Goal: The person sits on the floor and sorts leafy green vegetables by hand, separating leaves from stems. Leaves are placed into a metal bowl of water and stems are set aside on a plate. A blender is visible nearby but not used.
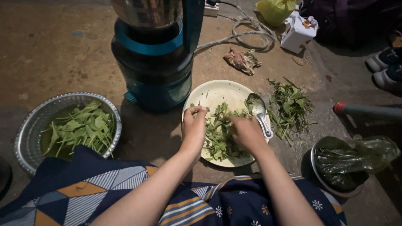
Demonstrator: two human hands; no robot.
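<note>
Both hands work over a cream plate [217,90] that sits on the bare ground just in front of the person's knees. The left hand [193,127] hovers at the plate's left edge with thumb and forefinger pinched together on a thin green stem. The right hand [245,132] rests on the pile of leafy greens [217,134] heaped on the near half of the plate; its fingers curl down into the leaves, and whether they grip anything I cannot tell. A metal spoon [257,111] lies on the plate's right side, bowl toward the far edge and handle pointing near, just beside the right hand.

To the left, apart from the plate, a steel bowl [25,138] holds more green leaves [81,127] in water. Just beyond the plate stands a blue mixer grinder [153,67], its cord [247,29] trailing off to the far right. A loose heap of discarded stems [291,109] lies on the ground right of the plate, and a small bowl with a plastic bag [356,157] sits at the near right.

Judging from the pinch, picking leaves goes best when one hand steadies the sprig low while the other strips upward, keeping tough stalks away from the clean pile and well off the spoon.
</note>
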